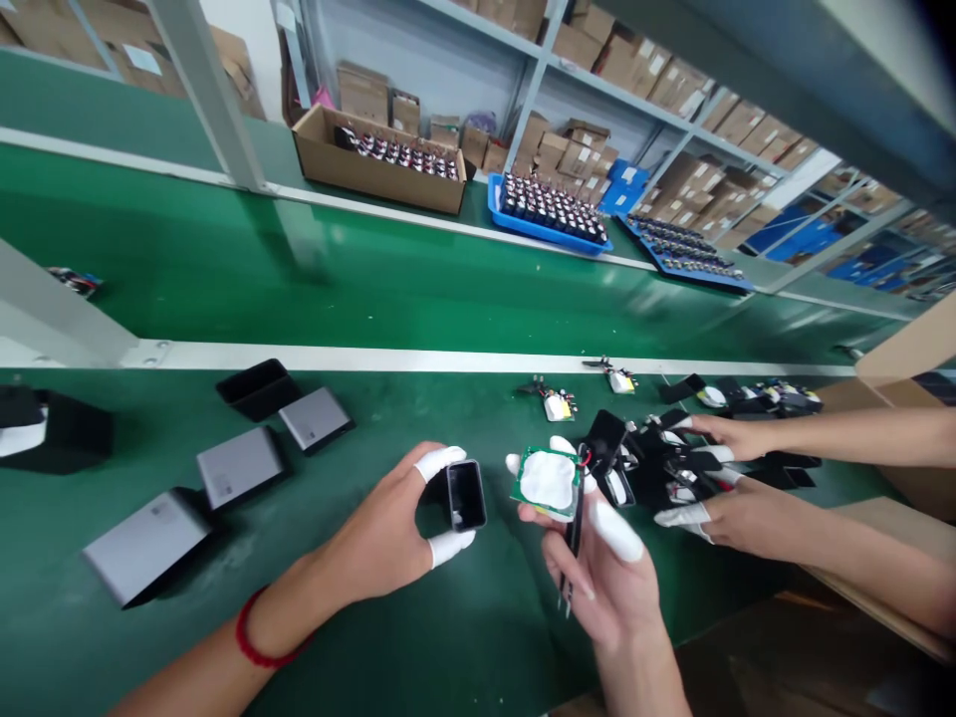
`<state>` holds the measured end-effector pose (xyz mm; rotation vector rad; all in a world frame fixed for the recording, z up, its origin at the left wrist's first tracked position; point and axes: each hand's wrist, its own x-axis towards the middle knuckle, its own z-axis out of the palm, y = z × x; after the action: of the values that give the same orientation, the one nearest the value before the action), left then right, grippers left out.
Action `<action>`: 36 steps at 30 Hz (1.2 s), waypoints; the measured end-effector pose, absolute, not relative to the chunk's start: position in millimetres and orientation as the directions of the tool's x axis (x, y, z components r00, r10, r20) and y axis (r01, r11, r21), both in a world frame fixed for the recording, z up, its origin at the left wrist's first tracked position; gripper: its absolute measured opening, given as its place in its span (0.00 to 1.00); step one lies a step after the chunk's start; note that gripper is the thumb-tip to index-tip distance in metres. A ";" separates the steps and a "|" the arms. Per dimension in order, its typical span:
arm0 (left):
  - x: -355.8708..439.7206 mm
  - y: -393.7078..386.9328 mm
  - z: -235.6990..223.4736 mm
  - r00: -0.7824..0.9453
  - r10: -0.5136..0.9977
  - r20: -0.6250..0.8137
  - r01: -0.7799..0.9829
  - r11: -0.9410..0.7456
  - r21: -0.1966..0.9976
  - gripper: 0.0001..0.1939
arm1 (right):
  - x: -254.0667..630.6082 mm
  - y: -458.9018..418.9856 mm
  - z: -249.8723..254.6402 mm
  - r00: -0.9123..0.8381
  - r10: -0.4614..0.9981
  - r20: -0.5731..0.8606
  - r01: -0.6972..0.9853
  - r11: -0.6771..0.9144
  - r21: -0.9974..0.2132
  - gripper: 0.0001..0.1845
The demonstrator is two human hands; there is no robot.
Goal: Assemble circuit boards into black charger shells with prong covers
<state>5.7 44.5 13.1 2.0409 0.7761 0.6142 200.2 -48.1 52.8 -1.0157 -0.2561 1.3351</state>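
Observation:
Between thumb and finger, my left hand [388, 533] grips a small dark case [467, 496], its open hollow end facing me. White finger cots cover the gripping fingertips. To its right, my right hand [608, 578] holds a green circuit board [549, 481] with a white pad on its face and red and black wires at one edge. A pair of dark tweezers [573, 558] is also held in this hand, pointing down across the palm. A gap separates the board from the case.
Grey cases [153, 543] lie at left. Board assemblies [559, 404] sit beyond my right hand. At right, a co-worker's hands [747, 438] handle a pile of black parts [661, 463]. A cardboard box of parts [380, 174] and a blue tray [549, 234] stand on the far bench.

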 end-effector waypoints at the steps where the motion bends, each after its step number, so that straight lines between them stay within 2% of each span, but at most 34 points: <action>1: 5.4 44.0 13.3 0.680 0.720 0.135 0.289 -0.434 0.853 0.25 | 199.3 -49.9 52.9 0.282 0.889 -0.362 -0.655 -0.097 -0.749 0.14; 4: 5.0 41.2 11.7 0.655 0.747 0.114 0.246 -0.353 0.902 0.26 | 198.1 -55.0 51.1 0.272 0.911 -0.309 -0.595 -0.093 -0.799 0.17; 7: 6.6 38.8 8.9 0.601 0.798 -0.031 0.290 -0.181 0.940 0.31 | 198.3 -60.0 47.5 0.218 0.933 -0.287 -0.574 -0.115 -0.811 0.15; 10: 9.8 39.8 9.3 0.536 0.834 -0.130 0.312 -0.052 0.949 0.29 | 196.4 -63.4 45.2 0.283 0.908 -0.308 -0.573 -0.098 -0.814 0.17; 13: 12.2 41.5 14.2 0.562 0.822 -0.087 0.260 -0.076 0.962 0.19 | 192.4 -63.4 46.6 0.379 0.880 -0.288 -0.556 -0.032 -0.831 0.16; 15: 12.4 40.3 18.7 0.585 0.810 -0.024 0.212 -0.124 0.969 0.18 | 189.6 -61.9 49.5 0.415 0.868 -0.271 -0.551 0.003 -0.835 0.17; 19: 8.3 32.2 24.5 0.620 0.784 0.035 0.116 -0.136 0.984 0.15 | 183.8 -60.1 56.2 0.482 0.843 -0.239 -0.565 0.091 -0.820 0.34; 21: 4.5 28.7 24.5 0.651 0.758 0.047 0.100 -0.146 0.984 0.19 | 180.7 -61.6 58.4 0.498 0.842 -0.206 -0.557 0.129 -0.821 0.40; 23: 1.2 27.7 23.6 0.709 0.702 0.058 0.083 -0.165 0.983 0.30 | 177.5 -64.1 60.0 0.511 0.837 -0.194 -0.545 0.141 -0.827 0.38; 25: 0.0 28.7 23.9 0.770 0.636 0.057 0.052 -0.152 0.987 0.36 | 174.6 -66.4 61.3 0.522 0.831 -0.191 -0.528 0.139 -0.838 0.31; 27: 1.6 30.3 26.4 0.792 0.608 0.059 0.016 -0.117 0.993 0.35 | 173.0 -67.6 62.1 0.514 0.838 -0.185 -0.513 0.127 -0.849 0.28; 31: 7.3 31.1 33.2 0.757 0.645 0.101 -0.029 -0.122 0.992 0.29 | 177.2 -68.2 60.9 0.467 0.875 -0.127 -0.462 0.118 -0.879 0.30; 36: 9.7 28.8 32.7 0.728 0.683 0.055 -0.008 -0.072 0.997 0.30 | 185.8 -68.9 61.2 0.442 0.897 0.010 -0.309 0.163 -0.937 0.34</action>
<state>9.7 28.8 32.7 1.5534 0.5677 0.6228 185.8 -68.9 61.2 -1.0747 -0.6787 0.9614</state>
